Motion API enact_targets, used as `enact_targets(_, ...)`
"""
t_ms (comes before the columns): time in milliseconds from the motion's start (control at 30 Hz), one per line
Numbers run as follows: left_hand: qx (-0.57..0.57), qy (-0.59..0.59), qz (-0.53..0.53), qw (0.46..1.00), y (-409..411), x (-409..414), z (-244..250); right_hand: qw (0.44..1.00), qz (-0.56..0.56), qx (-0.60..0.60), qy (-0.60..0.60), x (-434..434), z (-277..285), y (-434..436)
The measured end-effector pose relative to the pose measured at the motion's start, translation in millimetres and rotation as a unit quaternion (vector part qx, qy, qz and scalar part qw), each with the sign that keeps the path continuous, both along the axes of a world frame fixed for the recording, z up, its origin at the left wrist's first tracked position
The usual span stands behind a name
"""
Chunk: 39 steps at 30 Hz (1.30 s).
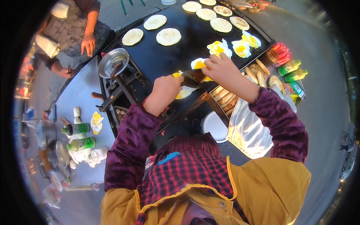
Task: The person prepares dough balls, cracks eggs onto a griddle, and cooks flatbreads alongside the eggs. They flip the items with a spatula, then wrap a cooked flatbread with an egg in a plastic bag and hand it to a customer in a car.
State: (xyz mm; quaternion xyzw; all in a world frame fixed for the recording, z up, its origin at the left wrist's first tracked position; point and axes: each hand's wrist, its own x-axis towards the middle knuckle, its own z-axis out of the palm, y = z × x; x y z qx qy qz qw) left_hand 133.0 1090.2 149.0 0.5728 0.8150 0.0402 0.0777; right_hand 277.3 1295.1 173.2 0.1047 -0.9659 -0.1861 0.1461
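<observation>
My left hand (166, 91) and my right hand (225, 74) are close together over the near edge of a large black griddle (194, 40). Between them is a dark metal scraper blade (191, 80), gripped by my left hand. A brownish flat piece (199, 74), apparently a second scraper, is in my right hand. The fingers hide both handles. Just beneath lie a fried egg (185, 92) and another egg (198, 63), partly covered by hands and blades. Farther right sit more fried eggs with broken yolks (242, 49). Pale round flatbreads (168, 36) rest toward the back.
A metal bowl (105, 66) stands at the griddle's left corner. Left, a metal table (80, 73) bears bottles (81, 144) and a fried egg (96, 123). Browned breads (225, 98) fill a tray at right, beside bottles (289, 67). Another person's hand (88, 43) is at upper left.
</observation>
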Motion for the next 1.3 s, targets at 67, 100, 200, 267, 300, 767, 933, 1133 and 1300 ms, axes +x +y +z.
enact_targets(67, -0.011, 0.007, -0.002, 1.000, 1, 1, 1, 0.999, 0.047, 0.007, -0.006, -36, -2, 3)
enact_targets(100, -0.013, 0.012, -0.009, 1.000, 4, 0, 2, 1.000, 0.023, -0.001, 0.006, -41, -6, 10)
enact_targets(200, 0.088, 0.003, 0.038, 0.995, -26, -3, 4, 0.994, -0.049, -0.094, 0.034, -33, -9, 13)
enact_targets(267, 0.113, -0.017, 0.101, 0.988, -80, -19, 12, 0.958, -0.164, -0.234, -0.021, 14, 21, -5)
enact_targets(300, 0.131, -0.017, 0.123, 0.984, -104, -28, 11, 0.942, -0.176, -0.284, -0.033, 38, 21, -8)
enact_targets(767, 0.193, 0.048, 0.096, 0.975, -98, 20, -79, 0.906, -0.282, -0.301, -0.096, 73, -41, -67)
enact_targets(933, 0.252, -0.035, 0.112, 0.961, -91, 2, -91, 0.912, -0.231, -0.340, -0.016, 37, -73, -64)
enact_targets(1133, 0.196, -0.576, 0.245, 0.755, -107, -44, -63, 0.914, -0.192, -0.358, -0.002, 28, -16, -51)
enact_targets(1300, 0.154, -0.763, 0.258, 0.572, -110, -83, -58, 0.879, -0.217, -0.425, 0.008, 26, 1, -16)
